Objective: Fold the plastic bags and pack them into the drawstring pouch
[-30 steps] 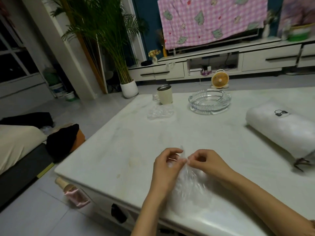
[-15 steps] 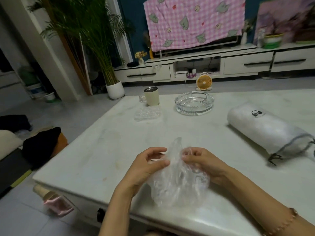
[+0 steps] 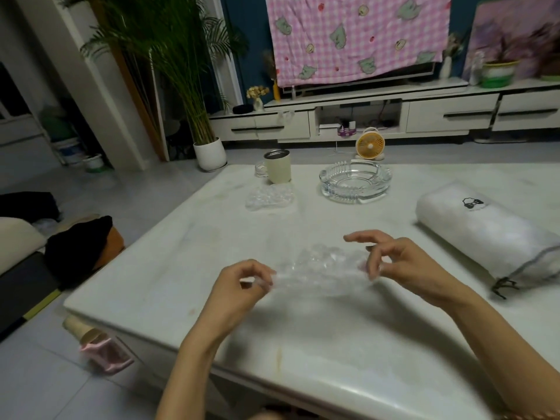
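Left hand [image 3: 239,291] pinches one end of a clear plastic bag [image 3: 321,268] between thumb and fingertips. Right hand [image 3: 407,266] pinches the other end, forefinger stretched out free. The bag is drawn wide just above the table [image 3: 303,344], evidently to flatten it for folding. The drawstring pouch [image 3: 485,234] lies near on the right, cord end toward the person, handy for packing. A second crumpled bag [image 3: 269,197] waits farther off, just beside the cup [image 3: 278,171].

Dim room. Grey tiled floor [image 3: 145,189]; white marble table [image 3: 197,253] in front. Low white cabinet [image 3: 448,116] along dark teal wall [image 3: 251,40], pink checked cloth [image 3: 357,34] above it. Potted palm [image 3: 194,86] at left.
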